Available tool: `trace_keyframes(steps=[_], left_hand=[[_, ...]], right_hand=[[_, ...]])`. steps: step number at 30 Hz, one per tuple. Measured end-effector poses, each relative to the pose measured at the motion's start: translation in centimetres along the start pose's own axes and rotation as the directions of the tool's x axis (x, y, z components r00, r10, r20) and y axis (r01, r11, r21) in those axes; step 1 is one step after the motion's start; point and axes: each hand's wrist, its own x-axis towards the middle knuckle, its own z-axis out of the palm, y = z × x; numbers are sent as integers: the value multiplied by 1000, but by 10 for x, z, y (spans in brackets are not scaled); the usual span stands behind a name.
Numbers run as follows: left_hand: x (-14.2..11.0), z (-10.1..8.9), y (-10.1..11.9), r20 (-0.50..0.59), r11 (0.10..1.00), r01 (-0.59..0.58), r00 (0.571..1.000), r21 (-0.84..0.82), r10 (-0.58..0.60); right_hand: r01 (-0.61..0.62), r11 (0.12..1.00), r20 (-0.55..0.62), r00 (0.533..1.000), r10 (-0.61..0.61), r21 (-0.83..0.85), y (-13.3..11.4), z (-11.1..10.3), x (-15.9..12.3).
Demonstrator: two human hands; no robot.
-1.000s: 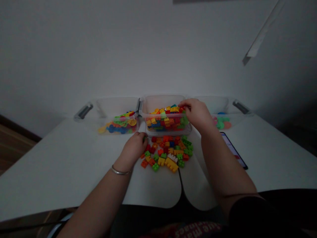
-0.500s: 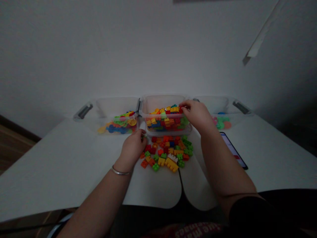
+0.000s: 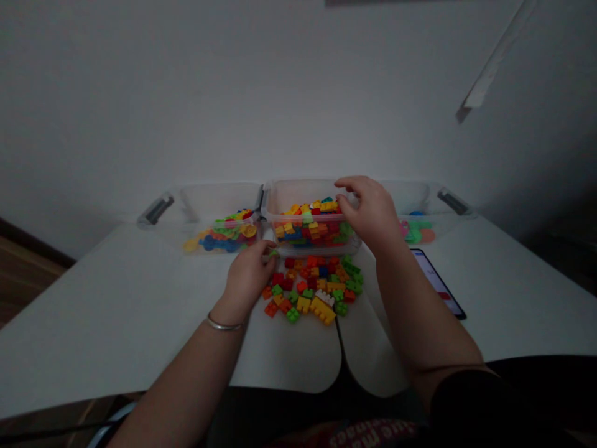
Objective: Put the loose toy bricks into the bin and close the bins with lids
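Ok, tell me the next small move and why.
Probably let the left hand drop the green piece at its fingertips into the middle clear bin: the piece is right at that bin's front rim, and the bin already holds similar plastic bricks.

A plain white wall [image 3: 233, 93] rises behind a smooth white counter [image 3: 116, 311] in dim light, with a brown wooden floor [image 3: 28, 280] at left and a pale slanted strip [image 3: 489, 68] high on the right.
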Motion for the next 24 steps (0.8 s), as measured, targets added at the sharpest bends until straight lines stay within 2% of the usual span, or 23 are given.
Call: trace_keyframes(steps=[1, 3, 7, 11, 16, 19, 24], left_hand=[[2, 3, -2, -27, 992, -16, 1000, -124, 13], [6, 8, -5, -60, 911, -47, 998, -409, 25], [14, 10, -2, -72, 643, -6, 994, -766, -77], [15, 6, 9, 47, 413, 88, 993, -906, -110], [14, 5, 16, 159, 232, 177, 983, -956, -92], [15, 6, 16, 168, 212, 184, 981, -960, -92], [14, 4, 16, 161, 404, 174, 985, -898, -67]], right_hand=[[43, 999, -41, 998, -42, 23, -3, -2, 0], [117, 991, -105, 988, -110, 62, -11, -6, 0], [235, 960, -153, 965, -212, 152, -27, -11, -3], [287, 923, -52, 958, -283, 257, -40, -4, -9], [215, 900, 182, 936, -300, 378, -52, 17, -22], [181, 905, 291, 907, -305, 385, -56, 26, -28], [164, 914, 352, 886, -302, 371, -59, 30, -34]])
